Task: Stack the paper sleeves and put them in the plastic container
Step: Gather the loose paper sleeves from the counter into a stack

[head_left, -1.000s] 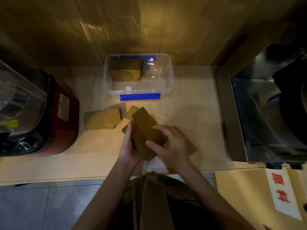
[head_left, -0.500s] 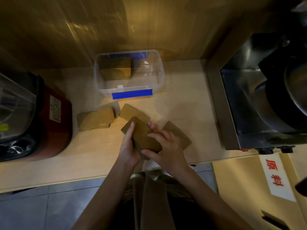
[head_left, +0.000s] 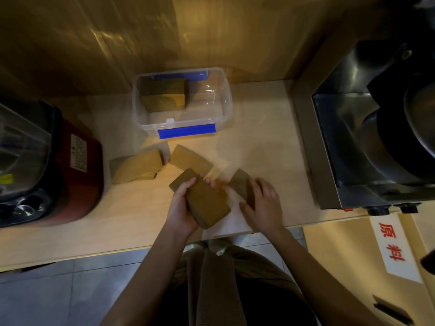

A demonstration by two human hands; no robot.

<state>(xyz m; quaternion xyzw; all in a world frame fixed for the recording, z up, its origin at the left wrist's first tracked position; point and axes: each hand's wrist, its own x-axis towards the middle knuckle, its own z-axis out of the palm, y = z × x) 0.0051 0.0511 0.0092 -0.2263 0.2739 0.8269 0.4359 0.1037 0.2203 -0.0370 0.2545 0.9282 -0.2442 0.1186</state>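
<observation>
The clear plastic container (head_left: 213, 100) sat at the back of the counter (head_left: 259, 142), with stacked paper sleeves (head_left: 164, 96) in its left end. A white sign (head_left: 392, 247) read 原料 in red; the red appliance's label (head_left: 78, 152) was too blurred to read. The left hand (head_left: 182, 207) gripped a sleeve bundle (head_left: 204, 203), thumb on top and fingers curled round its far edge. The right hand (head_left: 264, 204) curled over a second bundle (head_left: 239, 182) on the counter just beside it. Loose sleeves (head_left: 137, 168) lay nearer the container.

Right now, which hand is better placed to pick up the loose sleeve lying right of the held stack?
Right. The right hand lies on that loose sleeve, while the left hand is full, gripping the stack of sleeves. Whether the right hand grips it yet is unclear.
</observation>
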